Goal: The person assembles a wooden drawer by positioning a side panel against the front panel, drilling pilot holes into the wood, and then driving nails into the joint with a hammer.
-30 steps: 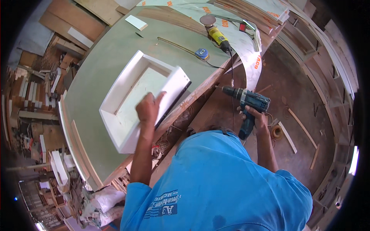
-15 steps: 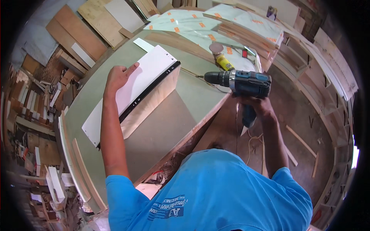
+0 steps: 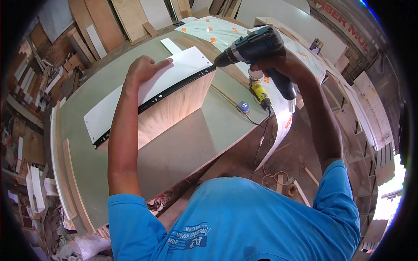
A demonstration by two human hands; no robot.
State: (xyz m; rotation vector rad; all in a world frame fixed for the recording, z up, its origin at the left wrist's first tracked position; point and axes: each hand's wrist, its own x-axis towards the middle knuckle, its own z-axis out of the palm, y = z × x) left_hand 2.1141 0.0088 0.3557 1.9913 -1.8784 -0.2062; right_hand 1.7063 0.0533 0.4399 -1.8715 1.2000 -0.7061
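A drawer-like box with a white face (image 3: 185, 64) and a pale wood face (image 3: 183, 102) sits tilted on the work table. Along the edge between those faces runs a black metal slide rail (image 3: 183, 83) with holes. My left hand (image 3: 146, 69) grips the white panel at its far edge, one digit lying flat on the surface. In my right hand (image 3: 281, 65) is a cordless drill (image 3: 254, 45), held by its handle. Its chuck points down-left, close to the rail's far right end; whether the tip touches cannot be made out.
On the green table top (image 3: 178, 150), right of the box, lie a blue tape measure (image 3: 243, 106) with its blade out and a yellow angle grinder (image 3: 260, 92) with a cord. A plastic-wrapped sheet (image 3: 204, 30) covers the far side. Boards (image 3: 126, 19) lean behind; cabinet frames stand right.
My right hand has raised the drill and brought it left, to the rail's far right end. My left hand stays on the white panel. The view has shifted, showing the tape measure fully.
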